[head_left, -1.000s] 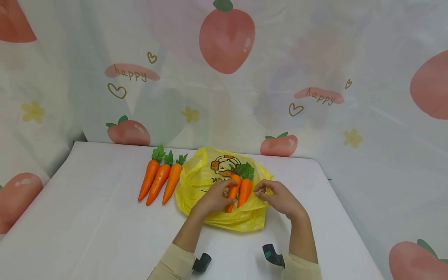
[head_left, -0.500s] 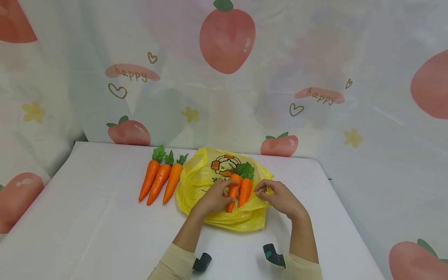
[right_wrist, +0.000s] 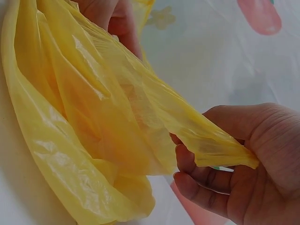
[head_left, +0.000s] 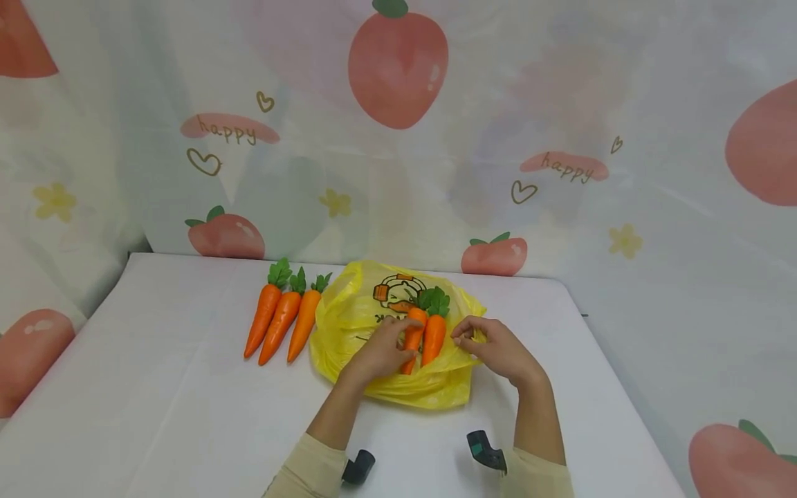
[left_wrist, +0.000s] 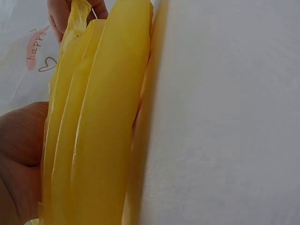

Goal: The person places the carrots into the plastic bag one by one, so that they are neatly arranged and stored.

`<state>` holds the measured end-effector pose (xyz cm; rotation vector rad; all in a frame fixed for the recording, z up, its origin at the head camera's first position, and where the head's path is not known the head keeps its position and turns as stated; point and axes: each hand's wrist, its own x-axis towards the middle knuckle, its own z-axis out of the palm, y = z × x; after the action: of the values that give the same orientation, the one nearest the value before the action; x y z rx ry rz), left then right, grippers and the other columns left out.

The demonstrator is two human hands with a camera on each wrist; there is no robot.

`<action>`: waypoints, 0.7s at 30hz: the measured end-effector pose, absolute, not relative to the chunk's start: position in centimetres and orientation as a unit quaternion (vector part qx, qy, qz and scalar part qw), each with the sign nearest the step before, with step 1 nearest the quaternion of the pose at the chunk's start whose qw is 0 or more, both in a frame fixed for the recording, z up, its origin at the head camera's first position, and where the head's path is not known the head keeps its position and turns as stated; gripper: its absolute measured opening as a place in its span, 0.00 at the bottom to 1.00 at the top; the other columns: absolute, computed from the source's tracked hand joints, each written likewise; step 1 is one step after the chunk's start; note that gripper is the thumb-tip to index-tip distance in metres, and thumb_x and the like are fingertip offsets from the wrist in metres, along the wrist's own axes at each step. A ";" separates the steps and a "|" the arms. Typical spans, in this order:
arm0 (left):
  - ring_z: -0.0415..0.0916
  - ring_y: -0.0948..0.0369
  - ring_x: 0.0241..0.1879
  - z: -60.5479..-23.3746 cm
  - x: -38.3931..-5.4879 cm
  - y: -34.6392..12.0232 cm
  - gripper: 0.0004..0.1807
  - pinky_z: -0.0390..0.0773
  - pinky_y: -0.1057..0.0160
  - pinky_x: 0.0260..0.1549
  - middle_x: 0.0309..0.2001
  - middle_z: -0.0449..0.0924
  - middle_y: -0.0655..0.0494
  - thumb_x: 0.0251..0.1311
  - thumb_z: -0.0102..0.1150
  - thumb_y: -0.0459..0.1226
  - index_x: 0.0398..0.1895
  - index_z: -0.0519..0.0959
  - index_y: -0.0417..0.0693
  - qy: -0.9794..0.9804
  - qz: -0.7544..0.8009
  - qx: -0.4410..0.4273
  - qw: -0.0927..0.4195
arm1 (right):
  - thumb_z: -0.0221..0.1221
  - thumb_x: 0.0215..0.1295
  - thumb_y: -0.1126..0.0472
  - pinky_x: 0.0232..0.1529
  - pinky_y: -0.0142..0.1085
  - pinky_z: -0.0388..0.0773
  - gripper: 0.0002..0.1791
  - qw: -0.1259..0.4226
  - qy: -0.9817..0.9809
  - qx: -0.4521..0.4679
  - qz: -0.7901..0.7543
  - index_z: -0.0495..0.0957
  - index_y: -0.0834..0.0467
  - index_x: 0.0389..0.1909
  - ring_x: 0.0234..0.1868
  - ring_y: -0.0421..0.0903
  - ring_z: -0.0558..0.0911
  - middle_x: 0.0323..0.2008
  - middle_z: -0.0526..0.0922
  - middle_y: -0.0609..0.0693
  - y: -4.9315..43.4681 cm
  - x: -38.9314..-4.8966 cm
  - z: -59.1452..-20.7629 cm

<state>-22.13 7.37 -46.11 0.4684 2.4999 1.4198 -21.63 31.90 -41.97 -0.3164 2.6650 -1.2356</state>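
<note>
A yellow plastic bag (head_left: 344,325) with a printed cartoon lies on the white table, its mouth toward the person. Two orange carrots (head_left: 434,339) with green tops are in its opening. My left hand (head_left: 380,351) holds the left one of this pair, a carrot (head_left: 414,337), between thumb and fingers. At the bag's right edge, my right hand (head_left: 496,349) pinches the plastic. The right wrist view shows that stretched corner of the bag (right_wrist: 206,140) between the right hand's thumb and fingers. In the left wrist view, folds of the bag (left_wrist: 103,117) hide the left fingertips.
Left of the bag, three more carrots (head_left: 280,326) lie side by side, tops pointing away. A printed curtain (head_left: 398,180) hangs behind the table (head_left: 187,401). A dark wrist device (head_left: 359,467) sits by the left sleeve and a similar device (head_left: 486,451) by the right.
</note>
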 end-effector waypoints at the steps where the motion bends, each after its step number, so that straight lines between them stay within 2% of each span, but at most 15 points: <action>1: 0.72 0.54 0.37 -46.0 -22.1 7.3 0.26 0.76 0.59 0.38 0.54 0.68 0.43 0.67 0.67 0.31 0.68 0.77 0.51 0.853 0.483 0.159 0.115 | 0.62 0.73 0.62 0.47 0.43 0.76 0.06 0.095 0.897 -0.107 -0.417 0.84 0.58 0.44 0.50 0.53 0.74 0.41 0.79 0.51 31.8 -21.6 -41.9; 4: 0.73 0.54 0.35 -45.6 -22.3 6.8 0.26 0.77 0.59 0.37 0.60 0.67 0.41 0.67 0.66 0.32 0.69 0.77 0.52 0.852 0.486 0.152 0.119 | 0.61 0.73 0.62 0.48 0.44 0.76 0.06 0.098 0.895 -0.107 -0.422 0.85 0.58 0.44 0.50 0.53 0.74 0.42 0.79 0.52 31.6 -21.6 -41.9; 7: 0.72 0.55 0.31 -45.2 -22.5 6.1 0.28 0.76 0.60 0.32 0.65 0.65 0.36 0.67 0.67 0.32 0.69 0.76 0.52 0.849 0.493 0.152 0.115 | 0.61 0.73 0.62 0.50 0.45 0.76 0.06 0.102 0.894 -0.104 -0.423 0.85 0.58 0.44 0.51 0.53 0.74 0.42 0.80 0.51 31.5 -21.5 -41.8; 10: 0.70 0.56 0.30 -44.6 -22.6 5.4 0.29 0.74 0.62 0.29 0.65 0.66 0.35 0.67 0.67 0.31 0.70 0.75 0.51 0.847 0.498 0.155 0.104 | 0.62 0.73 0.60 0.49 0.44 0.76 0.07 0.100 0.897 -0.099 -0.420 0.84 0.58 0.45 0.50 0.53 0.74 0.42 0.80 0.51 31.6 -21.4 -41.8; 15: 0.67 0.56 0.30 -43.7 -22.4 4.5 0.28 0.72 0.63 0.27 0.60 0.69 0.37 0.68 0.65 0.29 0.70 0.75 0.49 0.841 0.506 0.165 0.096 | 0.62 0.73 0.60 0.46 0.43 0.77 0.07 0.097 0.899 -0.096 -0.416 0.84 0.58 0.45 0.48 0.52 0.74 0.41 0.79 0.51 31.5 -21.3 -41.8; 21: 0.71 0.54 0.35 -42.9 -21.8 3.6 0.26 0.76 0.62 0.29 0.62 0.71 0.43 0.67 0.66 0.28 0.67 0.78 0.52 0.842 0.506 0.172 0.074 | 0.62 0.73 0.60 0.46 0.43 0.76 0.07 0.102 0.897 -0.100 -0.418 0.84 0.58 0.45 0.48 0.52 0.74 0.41 0.78 0.52 31.3 -21.3 -41.7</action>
<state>-21.81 3.61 -42.94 0.5171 2.5271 1.5194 -21.29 31.27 -41.70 -0.2963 2.6484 -1.2349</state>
